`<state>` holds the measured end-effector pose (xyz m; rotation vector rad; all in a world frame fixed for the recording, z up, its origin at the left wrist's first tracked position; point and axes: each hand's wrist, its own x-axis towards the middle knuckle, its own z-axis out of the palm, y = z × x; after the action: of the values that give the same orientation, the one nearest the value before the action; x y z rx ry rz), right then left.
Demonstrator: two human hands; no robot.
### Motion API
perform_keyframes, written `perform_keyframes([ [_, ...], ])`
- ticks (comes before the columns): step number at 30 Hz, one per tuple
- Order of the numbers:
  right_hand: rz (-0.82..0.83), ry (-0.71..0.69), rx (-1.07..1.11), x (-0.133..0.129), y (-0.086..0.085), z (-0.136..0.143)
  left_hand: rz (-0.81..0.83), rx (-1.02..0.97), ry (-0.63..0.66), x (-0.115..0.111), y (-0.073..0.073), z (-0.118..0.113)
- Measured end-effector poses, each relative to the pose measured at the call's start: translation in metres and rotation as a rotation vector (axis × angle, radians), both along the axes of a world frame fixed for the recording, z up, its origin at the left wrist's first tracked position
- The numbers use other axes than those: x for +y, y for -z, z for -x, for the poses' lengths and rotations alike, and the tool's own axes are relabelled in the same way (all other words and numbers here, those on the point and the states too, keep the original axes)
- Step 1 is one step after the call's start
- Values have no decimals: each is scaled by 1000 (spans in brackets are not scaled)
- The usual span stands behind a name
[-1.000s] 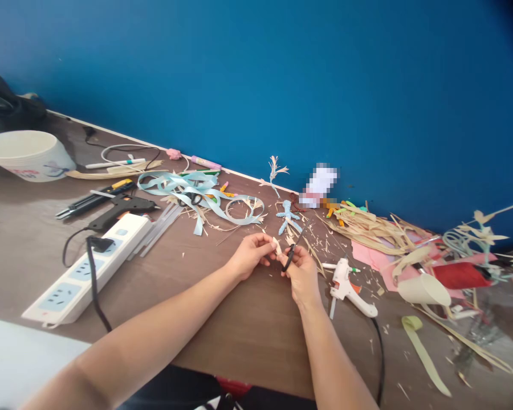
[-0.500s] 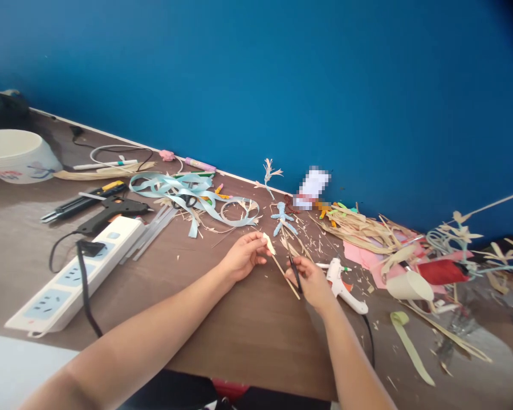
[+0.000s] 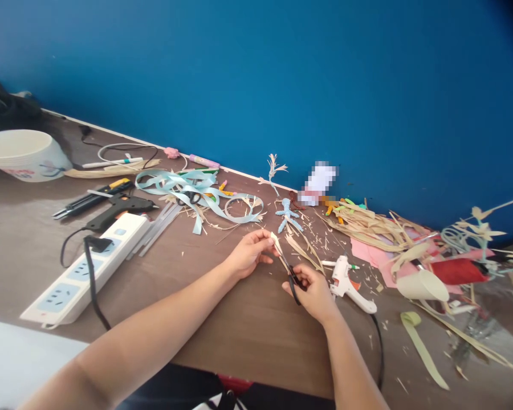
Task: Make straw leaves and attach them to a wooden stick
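My left hand (image 3: 253,252) pinches a pale, cream-coloured strip (image 3: 275,239) by its upper part. Black-handled scissors (image 3: 294,285) are in my right hand (image 3: 313,289), and their blades reach up to the left, against the strip near my left fingertips. The lower end of the strip is hidden behind the scissors. Just beyond my hands lies a light blue, figure-like piece (image 3: 286,214) with straw-coloured strands below it. A white glue gun (image 3: 347,285) rests to the right of my right hand.
A white power strip (image 3: 88,267), a black glue gun (image 3: 122,209) and a white tub (image 3: 25,156) are on the left. Blue ribbon (image 3: 175,185) lies tangled behind. Dried strips (image 3: 367,228), a red roll (image 3: 459,271) and a tipped paper cup (image 3: 423,285) are on the right.
The scissors have swung up and left, so their blades now meet the pale strip in my left hand. The whole view has shifted slightly, with table items appearing farther right.
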<state>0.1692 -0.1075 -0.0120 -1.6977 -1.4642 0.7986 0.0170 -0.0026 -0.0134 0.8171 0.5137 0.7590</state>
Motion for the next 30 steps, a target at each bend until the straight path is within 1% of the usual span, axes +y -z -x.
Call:
perform_keyframes([
  [12,67,11,52,-3,-1,5,-60,28,-18,-2,1,-1],
  [30,122,47,6,-3,5,3,-17,7,-17,-1,4,-2],
])
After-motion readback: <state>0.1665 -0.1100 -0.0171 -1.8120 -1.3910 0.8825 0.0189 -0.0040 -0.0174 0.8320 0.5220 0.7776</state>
